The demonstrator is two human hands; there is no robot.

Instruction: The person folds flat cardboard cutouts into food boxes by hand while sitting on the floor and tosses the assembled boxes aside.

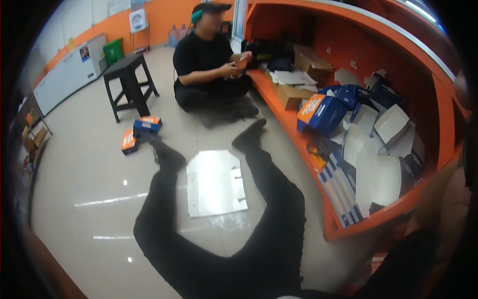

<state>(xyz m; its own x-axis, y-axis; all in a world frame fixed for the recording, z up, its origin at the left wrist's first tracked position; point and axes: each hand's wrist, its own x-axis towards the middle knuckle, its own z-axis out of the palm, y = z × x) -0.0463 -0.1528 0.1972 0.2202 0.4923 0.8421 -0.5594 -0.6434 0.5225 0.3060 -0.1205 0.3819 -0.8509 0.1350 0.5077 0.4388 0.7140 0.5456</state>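
Note:
On the floor between my outstretched legs lies a flat white cardboard sheet (215,184) with notched edges, apparently an unfolded box. Neither of my hands touches it. My right arm (445,204) is raised along the right rim, blurred and close to the camera. Part of what seems to be my right hand (463,92) shows higher up at that rim, its fingers too smeared to read. A brownish strip at the lower left may be my left forearm (52,266); the left hand itself is out of the picture.
An orange shelf (343,230) on the right holds a blue-and-orange box (321,113), loose white cartons (383,174) and stacked flat boxes (341,192). Two small boxes (147,125) lie beyond my left foot. Ahead, a co-worker (209,74) sits holding something orange, near a black stool (130,84).

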